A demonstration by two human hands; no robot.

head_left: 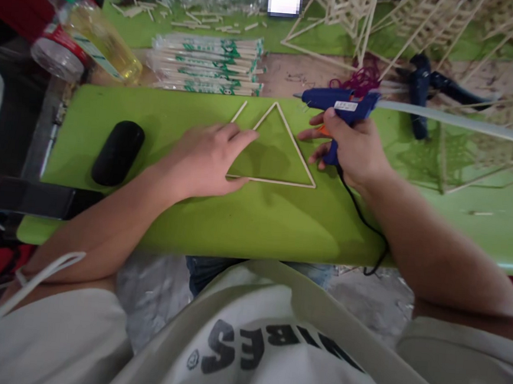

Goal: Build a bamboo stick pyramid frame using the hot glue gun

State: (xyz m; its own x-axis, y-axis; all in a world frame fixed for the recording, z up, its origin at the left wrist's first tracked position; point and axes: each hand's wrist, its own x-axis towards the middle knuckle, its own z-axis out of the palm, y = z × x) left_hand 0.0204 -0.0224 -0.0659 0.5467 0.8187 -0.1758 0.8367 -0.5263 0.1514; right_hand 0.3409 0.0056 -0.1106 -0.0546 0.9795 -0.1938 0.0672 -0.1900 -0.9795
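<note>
1. So the stick triangle [281, 183] is lying flat on the green table [244, 232], right in front of the person, probably because that's the easy spot for both hands.
2. Left hand [210, 159] covers its left corner, thumb by the bottom stick and forefinger by the left one, spread well apart. My guess is it's bracing the frame. Can't tell what the other fingertips are doing, they're tucked out of sight.
3. Another stick [239, 112] pokes out above that hand. Can't see if it's joined to anything.
4. Right hand [353, 146] has the blue glue gun [339, 101], thumb over the body, fingers loosely spread past the orange trigger instead of squeezed tight. Looks like a relaxed carry to me.
5. Nozzle points left, just beside the top corner, so it's close without touching the sticks.
6. Long glue stick [457, 120] trails out the back to the right, and the cord [361, 215] drops toward the table's near edge, both clear of the triangle.
</note>
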